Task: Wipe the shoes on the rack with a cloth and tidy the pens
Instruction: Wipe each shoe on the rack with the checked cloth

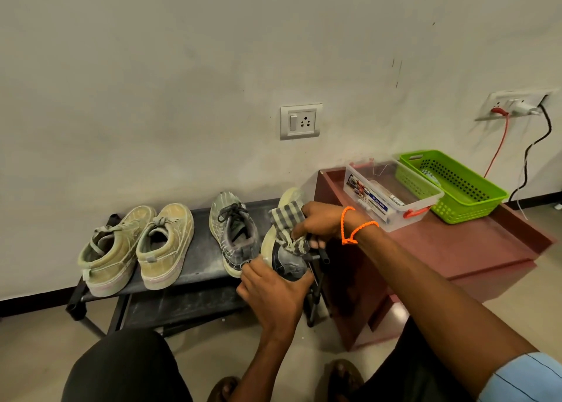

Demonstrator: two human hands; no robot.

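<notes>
A black shoe rack [200, 267] stands against the wall. On its top shelf sit two dusty tan sneakers [137, 246] at the left and one grey running shoe [232, 234] at the middle. My left hand [270, 292] grips the heel of a second grey shoe [286, 258], tilted on its side at the rack's right end. My right hand [319, 223] holds a checked grey cloth [287, 222] bunched against that shoe's upper. Pens lie in a clear plastic box [386, 193] on the maroon bench.
A maroon low bench [474, 249] stands right of the rack, carrying the clear box and a green plastic basket [456, 185]. A wall socket [301, 121] is above the rack; red and black cables [498, 146] hang from a second socket at the right. My knees fill the bottom edge.
</notes>
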